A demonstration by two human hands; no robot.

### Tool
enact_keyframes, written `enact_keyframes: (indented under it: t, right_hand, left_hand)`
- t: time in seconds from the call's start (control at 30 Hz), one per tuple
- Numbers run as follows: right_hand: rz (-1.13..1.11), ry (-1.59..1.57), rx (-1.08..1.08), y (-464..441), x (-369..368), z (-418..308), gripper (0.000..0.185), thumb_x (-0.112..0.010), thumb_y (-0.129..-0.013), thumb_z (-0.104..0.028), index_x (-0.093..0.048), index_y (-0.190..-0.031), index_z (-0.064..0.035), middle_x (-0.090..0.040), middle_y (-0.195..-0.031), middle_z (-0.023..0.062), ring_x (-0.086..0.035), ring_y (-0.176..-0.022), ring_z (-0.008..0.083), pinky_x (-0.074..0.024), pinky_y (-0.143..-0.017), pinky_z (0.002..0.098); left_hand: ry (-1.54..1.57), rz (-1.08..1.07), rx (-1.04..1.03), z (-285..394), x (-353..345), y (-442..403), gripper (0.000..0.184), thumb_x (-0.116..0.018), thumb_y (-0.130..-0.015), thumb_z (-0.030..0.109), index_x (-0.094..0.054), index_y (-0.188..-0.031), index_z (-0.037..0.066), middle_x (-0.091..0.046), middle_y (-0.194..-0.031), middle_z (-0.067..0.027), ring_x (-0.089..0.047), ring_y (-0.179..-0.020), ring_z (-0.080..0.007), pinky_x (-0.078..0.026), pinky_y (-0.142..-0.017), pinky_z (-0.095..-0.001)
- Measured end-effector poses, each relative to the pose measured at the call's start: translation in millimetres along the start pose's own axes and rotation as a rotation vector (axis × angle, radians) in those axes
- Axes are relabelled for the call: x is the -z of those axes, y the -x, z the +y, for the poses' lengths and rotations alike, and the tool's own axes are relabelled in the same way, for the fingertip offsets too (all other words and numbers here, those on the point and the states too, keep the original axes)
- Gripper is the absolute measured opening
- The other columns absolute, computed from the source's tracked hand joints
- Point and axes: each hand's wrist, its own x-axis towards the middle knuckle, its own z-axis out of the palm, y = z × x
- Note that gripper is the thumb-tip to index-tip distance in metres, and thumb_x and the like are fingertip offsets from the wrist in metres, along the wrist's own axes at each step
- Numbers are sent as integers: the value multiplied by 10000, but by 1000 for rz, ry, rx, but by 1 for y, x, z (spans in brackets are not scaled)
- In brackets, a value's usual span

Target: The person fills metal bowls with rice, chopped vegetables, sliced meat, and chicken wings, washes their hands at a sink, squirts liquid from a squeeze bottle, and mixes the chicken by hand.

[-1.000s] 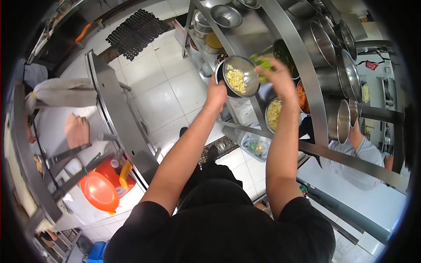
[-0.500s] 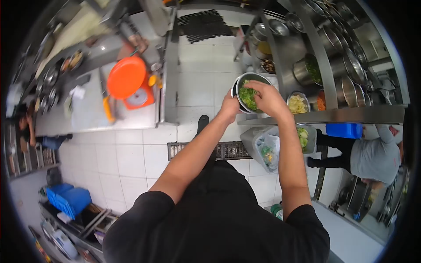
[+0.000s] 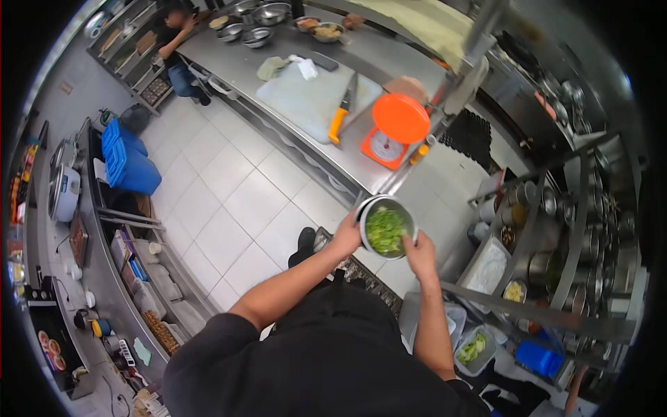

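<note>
A round metal bowl [image 3: 415,221] of chopped leafy greens [image 3: 386,230] is held out in front of my body. My left hand [image 3: 347,235] grips its left side, where a second rim shows just behind, perhaps of another bowl. At the lower right, my right hand [image 3: 421,254] is closed at the rim, its fingertips partly hidden. Beyond the bowl, on the steel table, an orange kitchen scale [image 3: 384,147] carries an orange pan [image 3: 401,118]. A knife with a yellow handle [image 3: 338,125] lies on a white cutting board [image 3: 302,101].
Several metal bowls [image 3: 257,37] stand at the table's far end, near another person [image 3: 179,52]. Shelves with pots [image 3: 538,267] line the right side. A tub of lettuce [image 3: 475,349] sits low at right. Blue bins [image 3: 132,163] stand at left.
My view has turned left toward the table, and the bowl has come along. My right hand has moved out of the greens to the bowl's rim.
</note>
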Motion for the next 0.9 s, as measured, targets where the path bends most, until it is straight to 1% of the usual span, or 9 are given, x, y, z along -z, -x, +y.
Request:
enact_keyframes:
  t: [0.1,0.17,0.3,0.37,0.6,0.7,0.73,0.77,0.9]
  right_hand:
    - [-175,-216,-1,-42,-54,-60,254,-638,-932,-237,-630,-891,14,-588,-654,77,-522,-515,163,-435,-493,362]
    - [-316,-330,-96,-85,-73,-124,257,-634,-921,-226,-604,-843,17,-570,-632,94,-521,-509,187,-424,-485,371]
    - [-186,-662,-199,-231,-116,-207,162,-629,-918,-204,-603,-868,-53,-536,-645,36,-469,-457,126,-377,-408,302]
    - [-94,-922,-285,-319,-131,-240,199,-610,-930,-192,-562,-767,-87,-500,-594,9,-440,-411,112,-338,-357,291]
    - [151,-1143,-546,-627,-169,-190,129,-574,-975,-171,-541,-957,-48,-548,-746,87,-437,-486,111,-344,-390,258]
    - [215,-1129,-634,-665,-182,-173,124,-611,-966,-156,-571,-1013,-48,-585,-792,104,-499,-536,137,-380,-412,263]
    - [196,-1141,-636,-664,-178,-169,175,-599,-987,-182,-561,-1086,-43,-597,-822,126,-487,-538,144,-392,-427,254]
    - [144,-1118,-664,-660,-193,-169,231,-587,-1009,-208,-550,-1160,-37,-609,-852,148,-475,-540,151,-404,-441,245]
    - [-36,-807,-304,-593,-162,-184,204,-558,-1003,-185,-614,-1147,-51,-625,-945,68,-552,-736,113,-434,-582,214]
  left_hand:
    - [107,232,40,-8,95,1,396,-480,-968,46,-540,-1358,11,-656,-1210,-147,-625,-1075,-230,-497,-937,-340]
    - [200,427,265,14,155,5,420,-447,-972,51,-493,-1388,22,-644,-1214,-164,-655,-1056,-274,-540,-903,-413]
    - [297,686,283,-9,287,-9,460,-418,-969,76,-394,-1429,61,-607,-1227,-211,-687,-1012,-352,-620,-722,-565]
    - [276,802,300,-31,352,-14,471,-427,-963,93,-391,-1433,75,-605,-1227,-215,-694,-977,-360,-631,-707,-549]
    - [233,1166,564,-114,546,31,591,-424,-905,51,-345,-1487,118,-547,-1335,-218,-667,-1067,-400,-630,-724,-575]
    - [270,1164,592,-103,565,49,583,-396,-874,-3,-416,-1445,113,-599,-1284,-191,-664,-1079,-404,-624,-723,-598]
    - [228,1155,602,-97,568,50,578,-378,-851,-31,-461,-1413,73,-605,-1276,-183,-655,-1098,-374,-614,-815,-549]
    - [173,1095,513,-158,602,73,558,-382,-832,-32,-503,-1374,28,-617,-1259,-172,-654,-1093,-324,-591,-883,-455]
    - [102,1079,452,-159,604,44,549,-447,-838,32,-511,-1381,-4,-625,-1255,-173,-627,-1127,-289,-518,-977,-400]
